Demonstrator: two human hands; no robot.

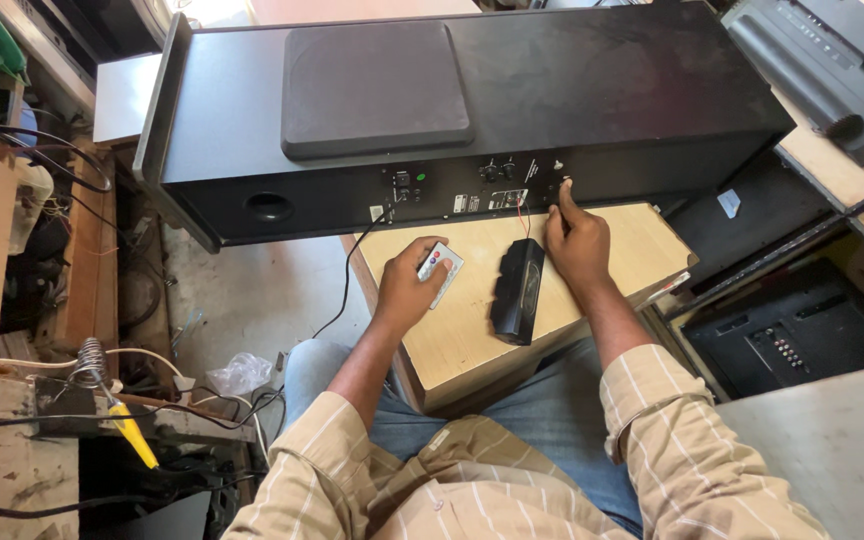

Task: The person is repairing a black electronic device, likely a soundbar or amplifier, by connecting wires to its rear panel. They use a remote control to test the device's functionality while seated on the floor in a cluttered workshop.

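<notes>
Seated at a small wooden surface (642, 245), the person has both forearms stretched forward out of striped tan sleeves, and both hands are busy. The left hand (407, 290) sits low over the near left part of the surface, wrist bent slightly inward, fingers curled around a small pale remote control (441, 270) with coloured buttons; the thumb lies across its face, and the remote points up toward the big cabinet. The right hand (577, 245) reaches further out, arm nearly straight, fingers mostly gathered in and the index finger extended so its tip touches the rear panel (472, 190) of a long black speaker cabinet (572, 90). It grasps nothing; whether it presses a switch or just rests there, I cannot tell. The cabinet lies on its side across the far edge of the surface, overhanging on both ends, its rear panel facing the person with knobs, sockets and a round port (269, 207) at the left. A black cable (352, 270) hangs from the panel down past the surface's left edge. Between the two hands, a small black speaker unit (517, 292) lies on the surface, just beside the right wrist. Off to the lower left, a yellow-handled soldering iron (132, 430) rests on a cluttered bench.
</notes>
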